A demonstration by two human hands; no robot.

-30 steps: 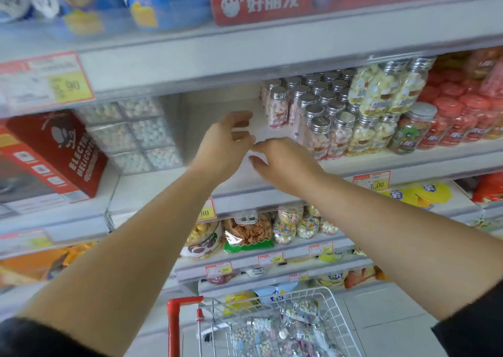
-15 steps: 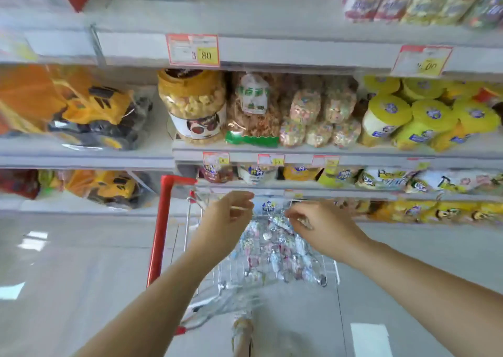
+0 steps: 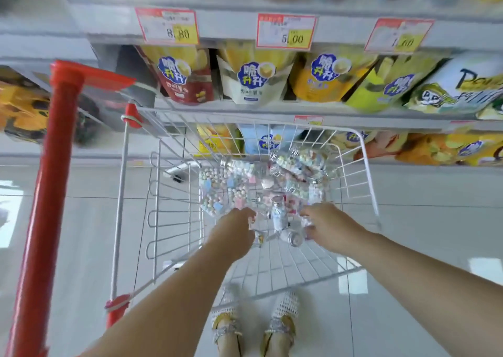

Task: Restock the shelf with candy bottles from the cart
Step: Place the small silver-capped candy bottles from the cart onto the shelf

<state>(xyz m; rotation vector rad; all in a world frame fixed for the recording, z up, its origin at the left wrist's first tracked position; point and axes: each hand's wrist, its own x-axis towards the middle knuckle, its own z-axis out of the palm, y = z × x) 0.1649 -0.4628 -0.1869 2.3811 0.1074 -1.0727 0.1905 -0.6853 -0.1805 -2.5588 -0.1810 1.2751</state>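
Two bare hands reach down into the white wire cart, which stands in front of the shelf. The left hand is seen from its back, low in the basket, at the near edge of the pile. Its fingers bend down and are hidden behind the hand itself, so I cannot tell if it grips anything. The right hand is just beside it, at the same height. Its fingertips are close to the bottles or touching them, but the picture is blurred there and I cannot tell if they pinch one.

The candy bottles lie in a loose heap on the bottom of the cart, mostly on their sides, with pastel sweets visible through the clear walls. One small bottle with a silver cap stands more or less upright between the two hands.

The red handle of the cart runs along the left side of the view. The shelf carries snack bags in red, white and yellow, and three price tags hang on its front edge. Below, on the pale tiled floor, two shoes show under the basket.
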